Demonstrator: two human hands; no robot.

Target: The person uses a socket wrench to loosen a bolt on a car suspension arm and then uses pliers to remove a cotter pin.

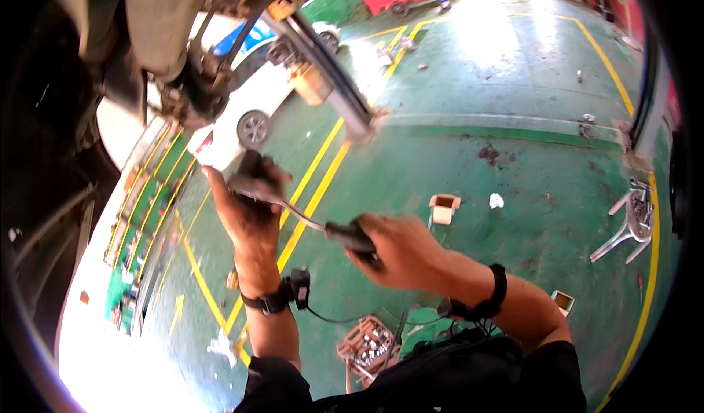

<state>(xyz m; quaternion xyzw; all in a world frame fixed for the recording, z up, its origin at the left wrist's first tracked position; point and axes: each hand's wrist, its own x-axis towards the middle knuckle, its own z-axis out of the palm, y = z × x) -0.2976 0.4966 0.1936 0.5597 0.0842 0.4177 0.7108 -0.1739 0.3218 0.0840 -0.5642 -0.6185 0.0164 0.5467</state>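
Observation:
My left hand (253,233) is raised beneath the vehicle, gripping a dark, rounded part (253,174) whose kind blur hides. Fingers curl around it while the thumb points up and away. My right hand (407,255) is closed on the dark handle of a tool (343,235) with a thin, slightly bent metal shank. The shank reaches across to the left hand, and its far end meets or overlaps the dark part; I cannot tell which. Both wrists wear black straps, and a small box sits on the left one.
Overhead on the left hangs the vehicle's underside (158,24). A lift post (330,75) stands ahead, near a white car (257,97). On the green floor are an open cardboard box (444,207), a tool case (352,340), and a round metal-legged stool (623,229) bearing loose parts.

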